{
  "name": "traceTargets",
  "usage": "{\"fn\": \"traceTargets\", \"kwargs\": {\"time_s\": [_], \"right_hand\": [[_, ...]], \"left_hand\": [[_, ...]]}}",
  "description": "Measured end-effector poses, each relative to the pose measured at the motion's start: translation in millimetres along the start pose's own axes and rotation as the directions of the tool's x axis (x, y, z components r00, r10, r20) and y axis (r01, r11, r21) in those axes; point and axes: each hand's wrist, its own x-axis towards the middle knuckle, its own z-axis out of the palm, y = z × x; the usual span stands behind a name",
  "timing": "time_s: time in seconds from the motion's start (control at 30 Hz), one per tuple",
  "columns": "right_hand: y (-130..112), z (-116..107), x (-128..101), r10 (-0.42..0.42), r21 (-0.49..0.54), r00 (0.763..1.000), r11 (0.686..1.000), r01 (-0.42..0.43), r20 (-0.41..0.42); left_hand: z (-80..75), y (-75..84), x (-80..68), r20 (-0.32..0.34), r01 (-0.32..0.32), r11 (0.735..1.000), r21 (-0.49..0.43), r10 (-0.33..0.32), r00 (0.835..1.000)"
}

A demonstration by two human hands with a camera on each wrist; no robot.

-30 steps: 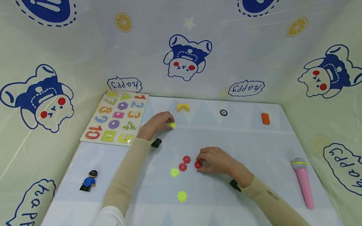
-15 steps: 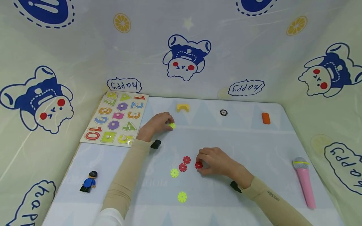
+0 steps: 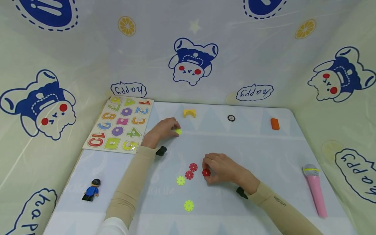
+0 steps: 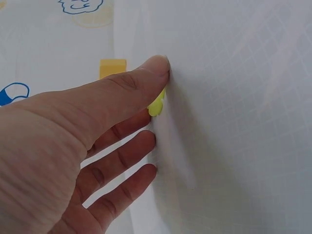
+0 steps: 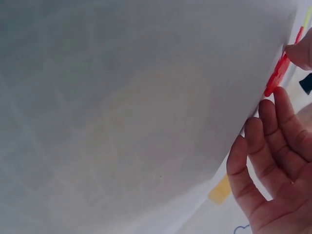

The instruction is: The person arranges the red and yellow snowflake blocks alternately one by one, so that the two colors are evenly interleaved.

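Yellow-green plastic shows at your left hand: thumb and forefinger pinch a yellow-green gear disc against the mat, the other fingers loosely extended below it in the left wrist view. Your left forearm reaches diagonally forward across the mat. Your right hand lies nearer your body, wrist low, fingers curled; its thumb and fingertips pinch a red gear disc, seen edge-on in the right wrist view.

Just left of your right hand lie two more red discs, touching each other. A second yellow-green disc lies beside them, and a third lies nearer to you.

Both hands work on a pale blue mat with rounded far corners, enclosed by printed fabric walls behind and on both sides.

Beyond your left hand stands a yellow arch block; to its left lies a number puzzle board, overhanging the mat's left edge. Beyond your right hand lie a small black ring and an orange block, both near the far edge. A pink toy microphone lies well to the right, near the right edge. A toy figure stands near the left edge. Open mat lies between your right hand and the microphone.
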Motion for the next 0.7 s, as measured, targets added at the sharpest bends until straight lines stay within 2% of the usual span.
{"fn": "traceTargets", "kwargs": {"time_s": [0.23, 0.47, 0.57, 0.7], "right_hand": [[-0.3, 0.3, -1.7, -0.002, 0.012, 1.000, 1.000, 0.002, -0.022], [3.3, -5.3, 3.0, 0.027, 0.032, 1.000, 0.999, -0.027, -0.002], [10.5, -16.2, 14.2, 0.052, 0.042, 0.999, 0.998, -0.052, 0.000], [27.4, -32.4, 41.5, 0.119, 0.062, 0.993, 0.991, -0.119, -0.005]], "left_hand": [[1.9, -2.0, 1.0, -0.004, 0.000, 1.000, -0.001, 0.000, 1.000], [1.4, -2.1, -0.1, -0.002, 0.001, 1.000, -0.008, -0.001, 1.000], [1.2, -2.0, -0.8, -0.006, 0.000, 1.000, -0.007, 0.000, 1.000], [2.2, -1.4, -0.9, -0.018, 0.003, 1.000, -0.013, -0.003, 1.000]]}}
